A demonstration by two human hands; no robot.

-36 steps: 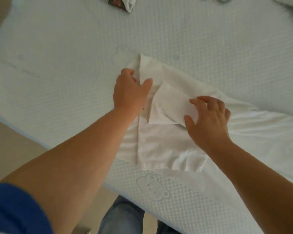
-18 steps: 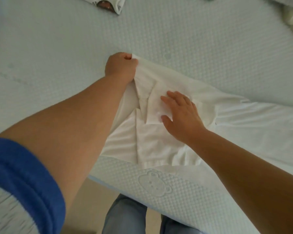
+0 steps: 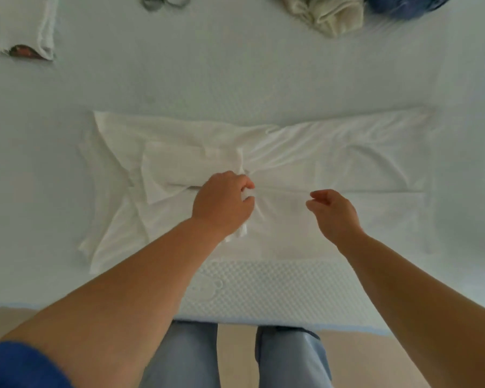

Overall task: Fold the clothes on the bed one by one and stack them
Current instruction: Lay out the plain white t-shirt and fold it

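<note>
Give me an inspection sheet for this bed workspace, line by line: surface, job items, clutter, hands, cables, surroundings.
Surface: pale textured mattress, bear emblem embossed on its near edge.
Job's things: white shirt spread sideways across the mattress, partly folded, wrinkled at the middle; folded white garment with a red print at far left; crumpled cream cloth and a blue garment at the far edge.
Clutter: small grey looped item at the far edge, cut off, cannot identify.
Grippers: left hand pinching shirt fabric at the middle; right hand over the shirt, fingers curled, grip unclear.
Cables: nothing seen.
Surroundings: beige floor; the person's legs in blue jeans.
</note>
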